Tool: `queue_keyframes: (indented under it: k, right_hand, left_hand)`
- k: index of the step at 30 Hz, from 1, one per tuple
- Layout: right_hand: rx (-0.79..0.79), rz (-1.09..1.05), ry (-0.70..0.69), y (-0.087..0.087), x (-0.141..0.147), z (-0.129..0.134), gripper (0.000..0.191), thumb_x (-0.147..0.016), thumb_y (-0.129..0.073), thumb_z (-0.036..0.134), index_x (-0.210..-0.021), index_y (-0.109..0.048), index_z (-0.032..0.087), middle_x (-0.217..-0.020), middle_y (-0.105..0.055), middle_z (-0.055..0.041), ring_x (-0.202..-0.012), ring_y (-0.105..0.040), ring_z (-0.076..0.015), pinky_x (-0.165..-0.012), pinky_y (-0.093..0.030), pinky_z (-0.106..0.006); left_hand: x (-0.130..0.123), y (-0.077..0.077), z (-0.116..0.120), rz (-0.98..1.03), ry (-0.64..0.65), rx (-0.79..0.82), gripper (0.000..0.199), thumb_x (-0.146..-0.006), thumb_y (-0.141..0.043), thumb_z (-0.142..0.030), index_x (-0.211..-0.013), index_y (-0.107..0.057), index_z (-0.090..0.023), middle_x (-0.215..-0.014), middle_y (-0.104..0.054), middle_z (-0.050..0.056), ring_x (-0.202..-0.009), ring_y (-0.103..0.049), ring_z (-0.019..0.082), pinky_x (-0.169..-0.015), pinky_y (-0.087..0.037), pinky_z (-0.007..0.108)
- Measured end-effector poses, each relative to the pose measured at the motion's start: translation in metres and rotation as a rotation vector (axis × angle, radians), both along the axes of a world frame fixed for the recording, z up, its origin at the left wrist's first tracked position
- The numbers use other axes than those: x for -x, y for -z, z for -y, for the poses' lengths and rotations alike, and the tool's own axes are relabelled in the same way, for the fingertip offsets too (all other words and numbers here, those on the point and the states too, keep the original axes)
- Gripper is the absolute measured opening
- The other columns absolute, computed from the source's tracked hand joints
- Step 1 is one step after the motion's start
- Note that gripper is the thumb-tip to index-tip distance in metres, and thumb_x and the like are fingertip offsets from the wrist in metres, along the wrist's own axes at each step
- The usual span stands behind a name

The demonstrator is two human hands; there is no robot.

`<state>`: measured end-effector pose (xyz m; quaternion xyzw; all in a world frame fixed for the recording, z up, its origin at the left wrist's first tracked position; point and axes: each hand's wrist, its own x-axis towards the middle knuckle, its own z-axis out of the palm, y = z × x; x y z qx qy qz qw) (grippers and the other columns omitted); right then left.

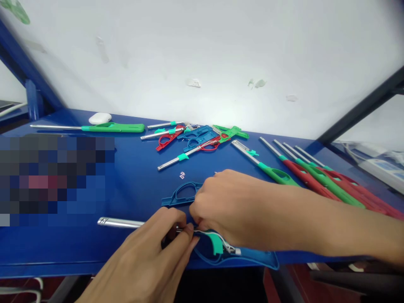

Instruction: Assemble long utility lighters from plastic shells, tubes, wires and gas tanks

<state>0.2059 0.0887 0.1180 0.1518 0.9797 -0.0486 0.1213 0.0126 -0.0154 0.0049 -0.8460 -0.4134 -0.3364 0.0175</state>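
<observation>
Near the table's [132, 185] front edge, the left hand [148, 256] pinches the metal tube [121, 223] at the blue handle shell [260, 257], seemingly steadying both; the right hand [232, 206] curls alongside, its fingertips' hold untellable; lighters [342, 193] lie right, perhaps for elbow room.

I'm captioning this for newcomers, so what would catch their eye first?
Probably the left hand and right hand, close together at an opened blue handle, front center, with a metal tube pointing left. Then red and green lighters slanting in a row at right, and the jumble of colored handle parts by the wall.
</observation>
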Motion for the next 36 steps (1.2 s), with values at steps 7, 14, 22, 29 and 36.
queue_keyframes:
  k: [7,14,22,29,36]
  right_hand:
    - [-0.092,0.046,-0.171,-0.014,0.004,0.02,0.032,-0.08,-0.093,0.017,-0.071,-0.065,0.026,-0.067,-0.068,0.002,-0.055,-0.052,-0.019,-0.051,-0.025,-0.04]
    - [-0.097,0.076,-0.163,-0.017,0.008,0.017,0.04,-0.077,-0.087,0.003,-0.063,-0.057,0.026,-0.059,-0.064,0.0045,-0.047,-0.037,-0.0154,-0.048,-0.024,-0.038]
    - [0.051,-0.228,-0.132,0.0,-0.012,-0.003,0.046,-0.069,-0.064,-0.013,-0.061,-0.04,0.026,-0.056,-0.048,0.0082,-0.05,-0.027,-0.0137,-0.054,-0.028,-0.036]
    - [0.081,-0.238,-0.08,0.012,-0.015,-0.01,0.037,-0.077,-0.059,-0.01,-0.066,-0.047,0.024,-0.066,-0.056,0.0054,-0.053,-0.034,-0.014,-0.055,-0.024,-0.036]
    - [0.005,0.0,-0.116,-0.005,0.002,-0.004,0.039,-0.086,-0.068,-0.009,-0.065,-0.054,0.021,-0.064,-0.056,0.0062,-0.051,-0.027,-0.0127,-0.051,-0.023,-0.036]
  left_hand:
    - [-0.001,-0.005,-0.002,-0.02,-0.008,0.03,0.035,-0.106,-0.042,-0.004,-0.086,-0.064,-0.023,-0.086,-0.065,0.003,-0.068,-0.065,0.015,-0.062,-0.063,0.025]
    - [-0.002,-0.008,-0.001,-0.028,-0.008,0.04,0.039,-0.111,-0.039,-0.007,-0.087,-0.065,-0.022,-0.088,-0.065,0.004,-0.071,-0.066,0.017,-0.062,-0.062,0.027]
    - [0.003,-0.001,-0.002,-0.028,0.026,0.038,0.037,-0.112,-0.041,-0.007,-0.091,-0.067,-0.021,-0.091,-0.068,0.005,-0.075,-0.066,0.017,-0.068,-0.067,0.028]
    - [0.0,-0.003,-0.004,-0.033,0.005,0.019,0.043,-0.114,-0.037,-0.01,-0.087,-0.068,-0.022,-0.088,-0.07,0.004,-0.071,-0.065,0.017,-0.061,-0.064,0.025]
    - [-0.002,-0.005,-0.003,-0.036,0.009,0.016,0.046,-0.115,-0.035,-0.011,-0.088,-0.07,-0.022,-0.085,-0.07,0.004,-0.071,-0.066,0.016,-0.065,-0.065,0.025]
